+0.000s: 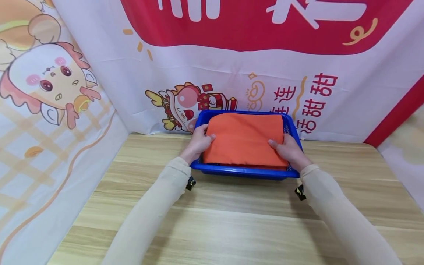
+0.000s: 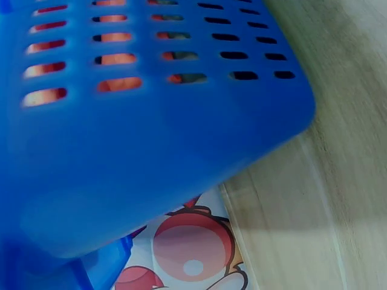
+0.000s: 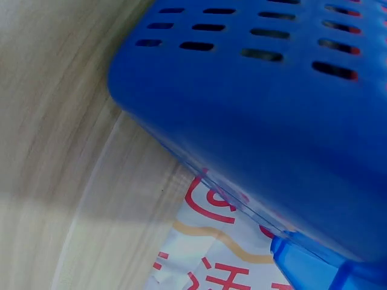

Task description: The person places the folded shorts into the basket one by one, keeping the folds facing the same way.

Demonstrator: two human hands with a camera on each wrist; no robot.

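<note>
A folded orange cloth (image 1: 245, 138) lies in a blue plastic basket (image 1: 245, 171) at the back of the table. My left hand (image 1: 198, 141) grips the cloth's left side, thumb on top, its fingers mostly hidden down by the basket's side. At the opposite side, my right hand (image 1: 289, 150) holds the cloth the same way, with the thumb over its top face. Both wrist views are filled by the basket's slotted wall (image 2: 151, 133), (image 3: 242, 115). Orange and skin-toned patches show through slots in the left wrist view; neither hand is clearly visible there.
A printed fabric backdrop (image 1: 212, 66) rises right behind the basket. Another printed sheet (image 1: 59, 110) stands along the left. The wood-grain table (image 1: 238, 228) spreads out in front. Small black devices (image 1: 190, 183) hang under the wrists.
</note>
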